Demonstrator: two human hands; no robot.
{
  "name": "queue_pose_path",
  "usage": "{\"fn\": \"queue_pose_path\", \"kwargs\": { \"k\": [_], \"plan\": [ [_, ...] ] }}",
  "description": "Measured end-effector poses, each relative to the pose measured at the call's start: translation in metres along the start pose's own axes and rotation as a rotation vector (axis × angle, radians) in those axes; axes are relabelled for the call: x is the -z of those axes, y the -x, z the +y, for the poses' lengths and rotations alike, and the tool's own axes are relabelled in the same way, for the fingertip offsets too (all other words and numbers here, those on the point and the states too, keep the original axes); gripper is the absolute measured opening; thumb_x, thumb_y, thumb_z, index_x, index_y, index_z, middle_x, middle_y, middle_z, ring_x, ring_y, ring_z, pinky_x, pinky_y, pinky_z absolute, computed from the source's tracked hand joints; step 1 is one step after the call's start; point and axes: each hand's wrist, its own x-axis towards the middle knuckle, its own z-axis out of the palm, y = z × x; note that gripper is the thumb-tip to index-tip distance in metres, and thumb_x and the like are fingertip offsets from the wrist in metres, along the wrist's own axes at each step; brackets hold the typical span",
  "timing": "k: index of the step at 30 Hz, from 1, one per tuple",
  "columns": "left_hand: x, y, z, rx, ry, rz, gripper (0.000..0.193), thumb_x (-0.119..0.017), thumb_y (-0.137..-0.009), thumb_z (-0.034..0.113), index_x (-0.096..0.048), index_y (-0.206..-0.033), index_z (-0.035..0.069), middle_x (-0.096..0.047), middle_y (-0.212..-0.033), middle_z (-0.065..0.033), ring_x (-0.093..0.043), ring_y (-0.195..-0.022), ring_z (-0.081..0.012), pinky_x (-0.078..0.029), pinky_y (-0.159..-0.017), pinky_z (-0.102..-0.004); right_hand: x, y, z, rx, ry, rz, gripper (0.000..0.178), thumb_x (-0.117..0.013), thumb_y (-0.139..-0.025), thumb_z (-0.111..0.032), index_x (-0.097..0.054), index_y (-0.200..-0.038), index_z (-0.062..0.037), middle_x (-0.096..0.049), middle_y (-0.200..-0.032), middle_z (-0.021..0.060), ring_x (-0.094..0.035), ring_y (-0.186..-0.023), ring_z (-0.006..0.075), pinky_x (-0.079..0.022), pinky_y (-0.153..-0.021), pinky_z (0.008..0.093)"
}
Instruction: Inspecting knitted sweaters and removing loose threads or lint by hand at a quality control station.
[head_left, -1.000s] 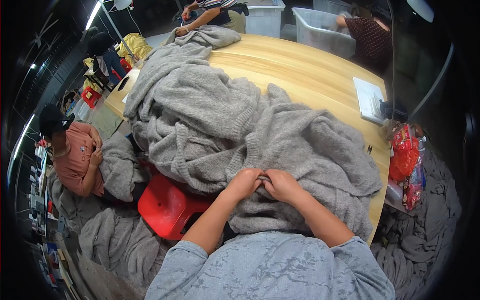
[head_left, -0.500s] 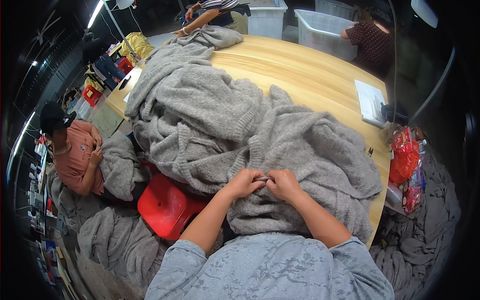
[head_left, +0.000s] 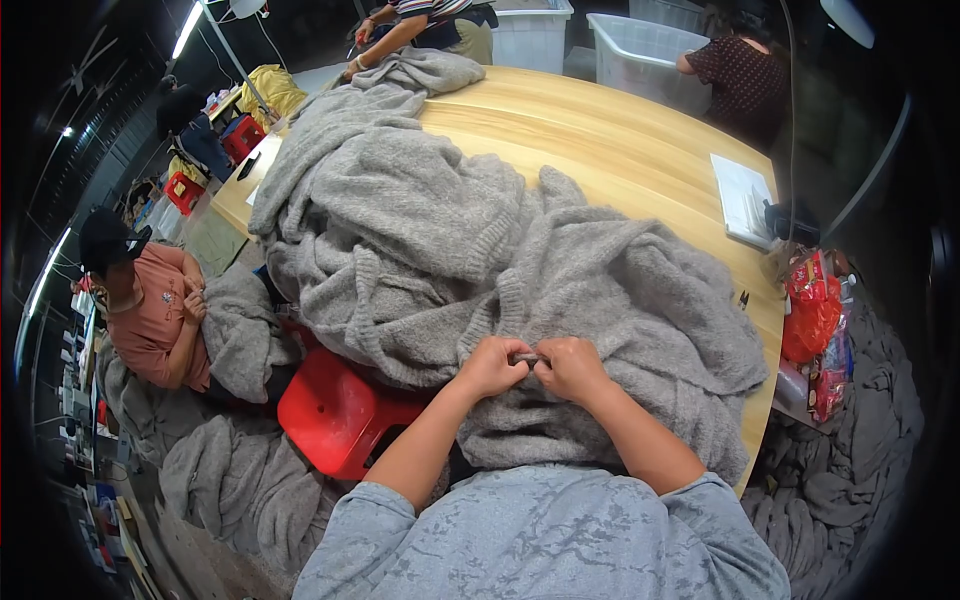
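Close in front of my body, my left hand [head_left: 493, 367] and my right hand [head_left: 570, 368] meet over a grey knitted sweater [head_left: 640, 300]. Each hand pinches a narrow fold of the knit, thumbs and fingers pressed together with only a small gap between them. The sweater's lower part hangs in bunched folds below my wrists. Against it on the left lies a heap of more grey sweaters [head_left: 400, 200], with ribbed edges showing. My fingertips hide most of the pinched edge.
A wooden table [head_left: 560, 120] carries the heap; papers [head_left: 742, 200] lie at its right edge. A red stool [head_left: 325, 410] stands left of me. A seated co-worker [head_left: 155, 310] holds grey knit. Red plastic bags [head_left: 812, 310] are at right. Grey knits [head_left: 240, 480] pile on the floor.
Both hands keep their pinch on the sweater, and their place barely differs. The picture has shifted slightly. At the far side of the table, a co-worker's arms have moved a little.
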Motion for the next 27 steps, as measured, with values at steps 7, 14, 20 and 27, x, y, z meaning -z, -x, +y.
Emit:
{"fn": "queue_pose_path", "kwargs": {
  "k": [7, 14, 20, 27],
  "plan": [
    [-0.010, 0.008, 0.001, -0.243, -0.123, 0.041, 0.020, -0.060, -0.069, 0.008, -0.063, -0.087, 0.000, -0.061, -0.071, -0.0189, -0.061, -0.063, -0.0281, -0.047, -0.059, -0.0329, 0.009, 0.004, -0.002, 0.049, -0.006, -0.052, 0.012, -0.058, -0.067, -0.018, -0.059, -0.070, -0.0061, -0.061, -0.068, 0.0134, -0.060, -0.067, 0.0331, -0.047, -0.060, 0.0439],
    [-0.007, -0.002, 0.006, -0.287, -0.166, 0.025, 0.015, -0.055, -0.069, 0.007, -0.059, -0.081, -0.003, -0.058, -0.072, -0.0207, -0.058, -0.066, -0.0341, -0.046, -0.060, -0.0367, 0.000, -0.002, 0.018, 0.056, -0.087, -0.030, 0.013, -0.057, -0.067, -0.018, -0.061, -0.071, -0.0061, -0.060, -0.068, 0.0143, -0.059, -0.065, 0.0342, -0.046, -0.059, 0.0433],
    [0.001, -0.004, -0.001, -0.219, -0.054, -0.080, 0.014, -0.055, -0.071, 0.004, -0.060, -0.082, -0.003, -0.057, -0.066, -0.0148, -0.055, -0.059, -0.0193, -0.043, -0.056, -0.0315, 0.011, -0.006, 0.020, -0.202, -0.417, -0.113, 0.015, -0.055, -0.070, -0.010, -0.064, -0.079, -0.0025, -0.060, -0.062, 0.0118, -0.055, -0.052, 0.0213, -0.043, -0.053, 0.0342],
    [0.002, -0.006, -0.013, 0.095, 0.326, -0.102, 0.007, -0.062, -0.078, 0.008, -0.063, -0.076, 0.002, -0.055, -0.063, 0.0067, -0.045, -0.058, -0.0008, -0.035, -0.049, -0.0193, 0.015, -0.007, 0.020, -0.340, -0.668, -0.260, 0.012, -0.061, -0.075, -0.012, -0.061, -0.077, -0.0004, -0.052, -0.056, 0.0029, -0.045, -0.054, 0.0075, -0.038, -0.050, 0.0268]
  ]
}}
